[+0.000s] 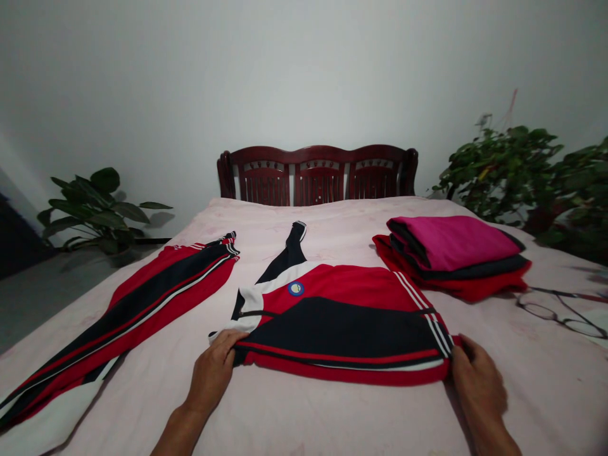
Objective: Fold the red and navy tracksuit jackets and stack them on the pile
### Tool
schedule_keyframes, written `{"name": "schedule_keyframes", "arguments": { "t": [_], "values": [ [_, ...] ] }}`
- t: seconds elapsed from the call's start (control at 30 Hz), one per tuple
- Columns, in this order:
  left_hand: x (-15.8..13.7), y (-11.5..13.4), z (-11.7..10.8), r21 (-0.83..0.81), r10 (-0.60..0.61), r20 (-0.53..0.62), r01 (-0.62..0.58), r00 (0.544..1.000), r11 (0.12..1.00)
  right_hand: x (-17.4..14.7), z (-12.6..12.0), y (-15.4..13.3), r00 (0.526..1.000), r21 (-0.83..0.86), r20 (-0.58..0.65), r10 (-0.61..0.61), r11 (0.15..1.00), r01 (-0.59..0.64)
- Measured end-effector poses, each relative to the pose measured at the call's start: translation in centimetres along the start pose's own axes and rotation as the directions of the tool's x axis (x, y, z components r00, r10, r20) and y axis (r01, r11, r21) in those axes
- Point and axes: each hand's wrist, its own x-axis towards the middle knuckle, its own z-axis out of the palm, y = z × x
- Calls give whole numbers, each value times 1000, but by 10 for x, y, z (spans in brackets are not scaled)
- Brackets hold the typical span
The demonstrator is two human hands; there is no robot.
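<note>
A red, navy and white track jacket (342,323) lies on its back across the bed, collar to the left and striped hem to the right. My left hand (216,364) is closed on its near shoulder beside the white collar. At the other end, my right hand (479,377) pinches the near corner of the cuff and hem. The near sleeve runs along the front edge between both hands. One navy sleeve (285,256) stretches away toward the headboard. A round blue badge (295,289) shows on the chest. My fingertips are partly hidden by the cloth.
A second red and navy garment (137,304) lies long on the left. Folded clothes, a magenta one (460,240) on top, are stacked at right near eyeglasses (560,313). Behind stands a wooden headboard (319,174); leafy plants (97,209) flank the pink-sheeted bed (342,421).
</note>
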Motion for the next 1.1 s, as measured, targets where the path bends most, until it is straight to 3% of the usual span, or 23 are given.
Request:
{"name": "schedule_keyframes", "arguments": {
  "t": [1.1],
  "values": [
    [2,3,-3,-75,-24,-9,23,1000,997,3,1,4,999,6,39,-6,1000,6]
  ]
}}
